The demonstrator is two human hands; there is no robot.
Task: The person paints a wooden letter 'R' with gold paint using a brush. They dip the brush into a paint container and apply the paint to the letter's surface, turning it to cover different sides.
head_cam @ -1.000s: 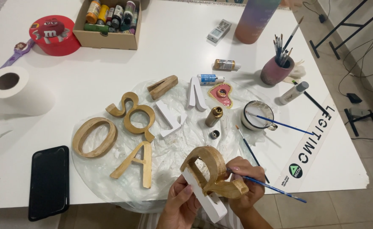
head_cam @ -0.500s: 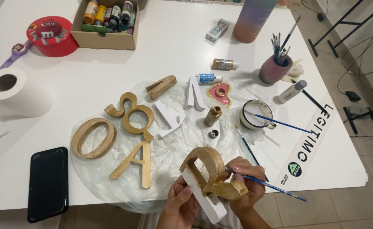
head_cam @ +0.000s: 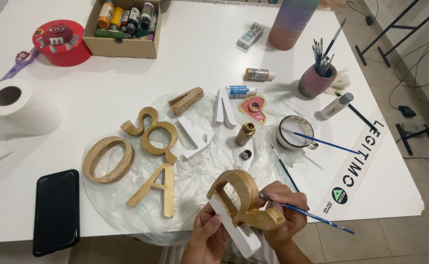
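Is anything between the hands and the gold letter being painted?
Nothing visible. The left hand grips the gold and white letter directly at its lower edge, and the right hand lies against its right side, holding a blue-handled brush with its tip on the gold face.

A single head-worn camera looks steeply down from above the near edge of the white rectangular table (head_cam: 209,63), facing its far side. The left hand (head_cam: 207,239) and right hand (head_cam: 285,215) sit closest, at the bottom edge.
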